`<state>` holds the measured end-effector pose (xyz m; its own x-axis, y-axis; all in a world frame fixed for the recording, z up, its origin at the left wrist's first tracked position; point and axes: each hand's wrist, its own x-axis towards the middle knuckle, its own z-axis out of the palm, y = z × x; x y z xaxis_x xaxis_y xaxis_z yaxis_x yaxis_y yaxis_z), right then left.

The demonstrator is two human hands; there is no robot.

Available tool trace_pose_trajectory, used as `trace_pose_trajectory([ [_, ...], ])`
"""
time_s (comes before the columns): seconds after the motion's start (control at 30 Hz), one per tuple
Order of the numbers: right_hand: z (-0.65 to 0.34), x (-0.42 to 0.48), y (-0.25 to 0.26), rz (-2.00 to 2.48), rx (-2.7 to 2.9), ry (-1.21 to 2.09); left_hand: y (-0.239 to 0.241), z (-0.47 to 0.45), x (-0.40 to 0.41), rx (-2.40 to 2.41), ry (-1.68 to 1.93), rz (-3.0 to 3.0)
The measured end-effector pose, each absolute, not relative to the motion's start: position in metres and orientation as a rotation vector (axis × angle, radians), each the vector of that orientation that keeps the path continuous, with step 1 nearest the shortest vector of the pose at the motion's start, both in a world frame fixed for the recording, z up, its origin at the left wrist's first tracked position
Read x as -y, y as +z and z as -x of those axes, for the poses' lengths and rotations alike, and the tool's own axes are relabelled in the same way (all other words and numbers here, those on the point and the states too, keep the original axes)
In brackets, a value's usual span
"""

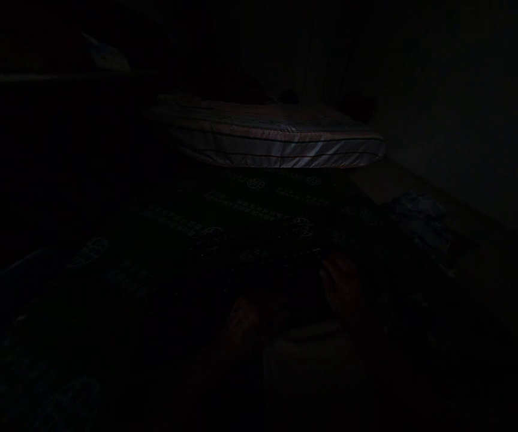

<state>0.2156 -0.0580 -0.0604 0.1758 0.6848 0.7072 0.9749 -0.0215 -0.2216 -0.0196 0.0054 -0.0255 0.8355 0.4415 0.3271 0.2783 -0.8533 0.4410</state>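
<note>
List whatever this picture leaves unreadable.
Head view, all lost to darkness:
- Left hand: whether it grips anything.
- Right hand: open or closed on the patterned cloth.
- Pale thing between the hands: what it is.
- Bluish heap at right: what it is.

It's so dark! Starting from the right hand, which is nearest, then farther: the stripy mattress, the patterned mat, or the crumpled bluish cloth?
From the right hand, in the head view:
1. Patterned mat: right by the hand, in the middle.
2. Crumpled bluish cloth: off to its right.
3. Stripy mattress: farthest, at the back.
</note>
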Motion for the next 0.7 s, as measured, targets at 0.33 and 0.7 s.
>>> trace_pose_trajectory([
  [0.33,-0.2165,0.0576,-0.0598,1.775,1.591,-0.550,-0.0200,0.0217,-0.0054,-0.486,0.659,-2.583],
  [0.7,-0.2149,0.0583,-0.0554,1.799,1.603,-0.580,-0.0212,0.0216,-0.0047,-0.487,0.646,-2.620],
])
